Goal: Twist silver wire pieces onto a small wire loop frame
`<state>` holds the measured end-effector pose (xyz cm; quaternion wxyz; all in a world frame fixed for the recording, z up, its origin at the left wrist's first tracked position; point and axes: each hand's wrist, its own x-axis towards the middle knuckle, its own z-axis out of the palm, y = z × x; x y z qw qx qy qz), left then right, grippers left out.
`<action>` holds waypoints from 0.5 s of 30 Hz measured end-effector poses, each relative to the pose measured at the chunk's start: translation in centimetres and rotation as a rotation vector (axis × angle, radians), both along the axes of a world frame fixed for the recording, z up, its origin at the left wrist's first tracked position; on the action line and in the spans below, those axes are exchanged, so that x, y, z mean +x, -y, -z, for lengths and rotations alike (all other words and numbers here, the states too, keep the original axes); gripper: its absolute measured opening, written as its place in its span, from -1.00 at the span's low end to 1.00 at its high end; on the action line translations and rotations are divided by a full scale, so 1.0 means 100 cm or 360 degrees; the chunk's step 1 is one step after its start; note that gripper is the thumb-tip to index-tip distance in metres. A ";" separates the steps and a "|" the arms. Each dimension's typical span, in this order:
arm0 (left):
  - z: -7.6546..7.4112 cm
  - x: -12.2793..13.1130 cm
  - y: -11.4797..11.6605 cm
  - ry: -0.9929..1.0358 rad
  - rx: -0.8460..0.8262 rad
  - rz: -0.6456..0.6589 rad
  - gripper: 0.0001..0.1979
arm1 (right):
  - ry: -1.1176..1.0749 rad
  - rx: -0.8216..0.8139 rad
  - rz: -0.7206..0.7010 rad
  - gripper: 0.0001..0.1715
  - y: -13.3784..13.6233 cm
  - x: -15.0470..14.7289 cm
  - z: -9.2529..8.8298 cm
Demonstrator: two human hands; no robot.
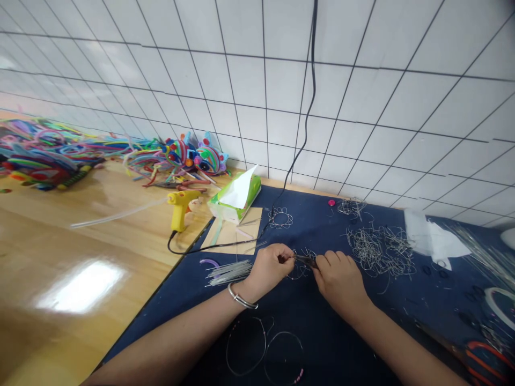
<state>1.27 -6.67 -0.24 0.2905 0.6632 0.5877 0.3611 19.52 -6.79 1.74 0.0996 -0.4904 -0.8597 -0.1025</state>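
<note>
My left hand (269, 272), with a silver bangle (242, 298) at its wrist, is closed in a pinch on a thin wire, most of it hidden by the fingers. The dark jaws of a pair of pliers (304, 261) meet those fingertips. My right hand (341, 284) is wrapped round the handles of the pliers. Beneath and between the hands lies a bent wire piece (296, 275), partly covered. Nearer to me are two thin wire rings (246, 373), one carrying a few pink beads (299, 376). A flower-shaped wire ring (280, 218) lies beyond my hands.
A bundle of cut wires (229, 273) lies left of my hands. A tangled wire heap (380, 251) is to the right, with orange-handled scissors (485, 362) nearer. A yellow glue gun (179, 210), its black cord (221, 246) and a tissue pack (237, 198) stand at the left.
</note>
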 end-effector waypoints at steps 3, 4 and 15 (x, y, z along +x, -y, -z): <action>-0.002 0.000 0.000 -0.0009 -0.0007 0.0005 -0.92 | -0.0005 -0.0002 -0.0010 -0.85 -0.001 0.001 0.002; -0.003 -0.001 0.000 -0.0018 -0.0009 0.0013 -0.92 | -0.0008 -0.0005 -0.0011 -0.85 -0.001 0.001 0.003; -0.003 -0.001 0.000 -0.0108 0.0093 0.0025 -0.90 | -0.0037 -0.0045 -0.0049 -0.84 -0.004 0.002 0.005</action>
